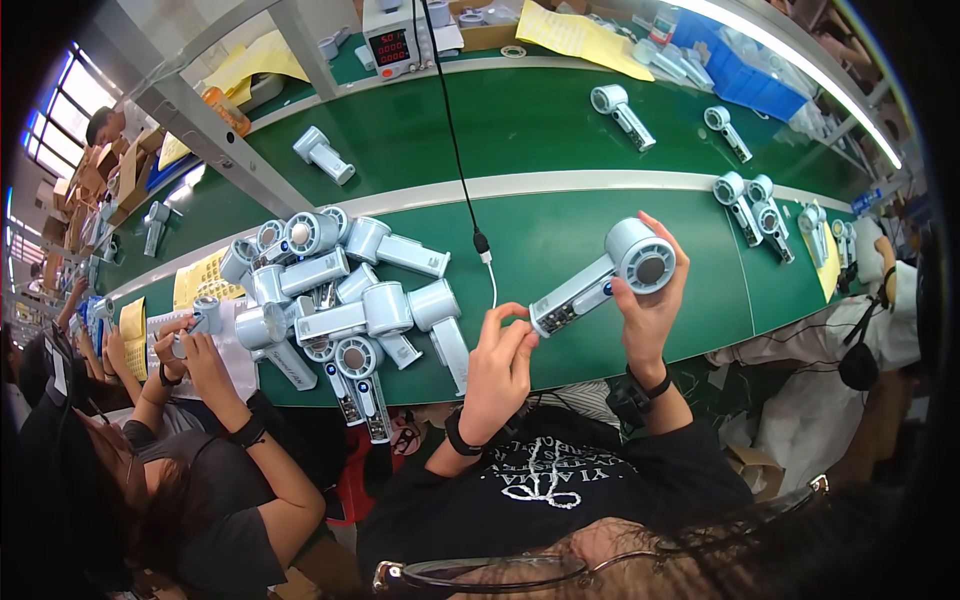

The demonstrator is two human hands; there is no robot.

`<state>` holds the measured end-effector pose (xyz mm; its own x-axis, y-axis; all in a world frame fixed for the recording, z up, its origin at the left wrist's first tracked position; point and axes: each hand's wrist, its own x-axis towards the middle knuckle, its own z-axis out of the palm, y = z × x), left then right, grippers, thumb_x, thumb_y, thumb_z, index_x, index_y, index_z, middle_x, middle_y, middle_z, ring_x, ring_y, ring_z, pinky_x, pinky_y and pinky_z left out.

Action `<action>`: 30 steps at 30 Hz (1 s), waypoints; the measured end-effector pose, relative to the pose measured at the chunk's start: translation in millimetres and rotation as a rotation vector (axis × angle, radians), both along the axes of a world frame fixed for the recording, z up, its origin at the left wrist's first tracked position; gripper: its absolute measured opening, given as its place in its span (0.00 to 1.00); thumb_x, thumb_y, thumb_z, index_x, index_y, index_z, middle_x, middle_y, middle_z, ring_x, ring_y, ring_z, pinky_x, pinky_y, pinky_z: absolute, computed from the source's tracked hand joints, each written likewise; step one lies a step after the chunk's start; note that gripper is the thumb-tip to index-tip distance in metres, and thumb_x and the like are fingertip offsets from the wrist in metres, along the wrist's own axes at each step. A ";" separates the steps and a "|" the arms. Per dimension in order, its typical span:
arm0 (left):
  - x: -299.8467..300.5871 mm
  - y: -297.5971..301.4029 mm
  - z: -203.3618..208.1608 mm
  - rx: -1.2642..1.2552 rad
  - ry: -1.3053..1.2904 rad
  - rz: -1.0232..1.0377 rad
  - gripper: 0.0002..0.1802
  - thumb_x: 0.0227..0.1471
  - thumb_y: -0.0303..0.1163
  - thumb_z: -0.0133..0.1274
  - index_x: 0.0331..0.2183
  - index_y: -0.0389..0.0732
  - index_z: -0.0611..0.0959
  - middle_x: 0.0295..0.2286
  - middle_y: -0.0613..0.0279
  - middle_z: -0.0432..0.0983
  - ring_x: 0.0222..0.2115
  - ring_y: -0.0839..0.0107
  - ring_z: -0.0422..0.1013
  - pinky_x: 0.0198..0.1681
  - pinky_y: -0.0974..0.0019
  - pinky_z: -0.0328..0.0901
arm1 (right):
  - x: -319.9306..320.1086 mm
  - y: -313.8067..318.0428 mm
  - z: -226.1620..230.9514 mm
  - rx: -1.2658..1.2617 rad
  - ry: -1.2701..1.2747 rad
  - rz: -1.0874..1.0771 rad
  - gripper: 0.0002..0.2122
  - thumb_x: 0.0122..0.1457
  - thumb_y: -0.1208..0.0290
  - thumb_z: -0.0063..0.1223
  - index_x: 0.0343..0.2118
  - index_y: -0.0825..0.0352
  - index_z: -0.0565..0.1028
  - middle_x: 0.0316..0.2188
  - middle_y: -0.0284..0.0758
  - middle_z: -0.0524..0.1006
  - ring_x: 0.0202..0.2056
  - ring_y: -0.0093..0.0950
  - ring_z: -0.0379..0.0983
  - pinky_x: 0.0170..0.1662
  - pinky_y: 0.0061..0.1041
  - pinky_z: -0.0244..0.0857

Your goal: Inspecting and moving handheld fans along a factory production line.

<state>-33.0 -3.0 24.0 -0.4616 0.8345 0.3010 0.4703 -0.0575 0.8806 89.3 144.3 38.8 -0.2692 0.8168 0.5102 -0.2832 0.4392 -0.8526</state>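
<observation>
A light blue handheld fan [572, 298] is tilted in front of me, its round head up at the right and an open-sided handle showing inner parts and a small blue light. Around the head my right hand [652, 325] is closed, thumb on the near side. My left hand [503, 362] pinches at the bottom end of the handle. A white cable [490, 278] hangs from a black connector [481, 243] and runs down into the left fingers; its plug is hidden there. Left of that hand lies a heap of similar fans [385, 308].
A metal rail [560, 183] divides the green bench from a green belt [520, 120] carrying several fans. A power supply [395, 45] and a blue bin [745, 70] stand beyond. Co-workers sit at left, one person's hands [205, 360] on a fan, and at right.
</observation>
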 end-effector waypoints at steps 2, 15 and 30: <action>-0.7 -0.6 -1.0 -0.020 -0.029 0.004 0.04 0.54 0.22 0.47 0.31 0.32 0.76 0.40 0.53 0.68 0.26 0.59 0.70 0.28 0.64 0.64 | -4.6 -8.4 1.2 0.062 -0.021 -0.039 0.31 0.49 0.76 0.59 0.56 0.71 0.56 0.58 0.46 0.60 0.56 0.32 0.60 0.59 0.30 0.55; -0.6 2.1 -12.0 -0.020 -0.193 -0.130 0.08 0.57 0.24 0.45 0.29 0.31 0.77 0.45 0.53 0.65 0.32 0.70 0.69 0.32 0.69 0.64 | -8.9 -27.6 3.2 -0.303 0.075 0.368 0.53 0.46 0.89 0.53 0.63 0.47 0.27 0.59 0.45 0.50 0.51 0.42 0.66 0.45 0.41 0.74; 8.3 -4.6 -9.6 -0.010 -0.081 -0.153 0.04 0.56 0.25 0.48 0.31 0.34 0.76 0.48 0.47 0.65 0.35 0.56 0.71 0.36 0.63 0.66 | -7.3 -28.5 -4.3 -0.396 0.177 0.458 0.53 0.47 0.88 0.52 0.62 0.43 0.25 0.58 0.44 0.51 0.49 0.42 0.68 0.45 0.44 0.74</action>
